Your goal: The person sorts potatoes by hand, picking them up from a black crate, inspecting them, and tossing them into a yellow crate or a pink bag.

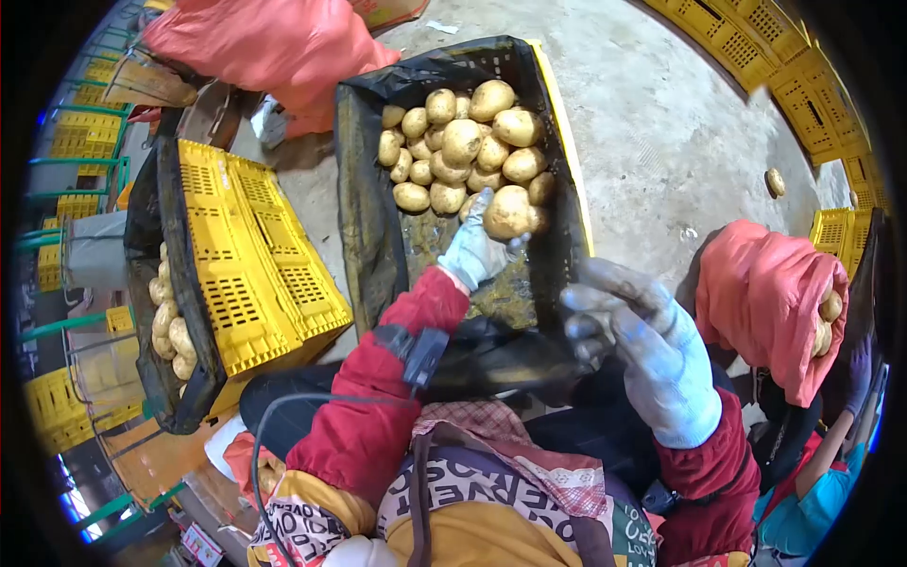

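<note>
While the right hand (652,335) hangs by the right side of the black-lined crate (556,113), its gloved fingers are bent and a bit apart, and I see nothing in them. The left hand (472,253), gloved too, reaches into the crate, with fingers and thumb round the near side of a big potato (507,213). This potato is at the near edge of the pile. It looks hard and round, and it may feel heavy for one hand. Any dirt on its skin could make it slide, and a knock might bruise it. A good hold would be round its fat middle, thumb on one side and fingers on the other. Past it, more potatoes (461,142) fill the far end. A pink sack (265,38) lies beyond the far left corner. Off to the right, one lone potato (776,182) sits on the floor (652,123).
</note>
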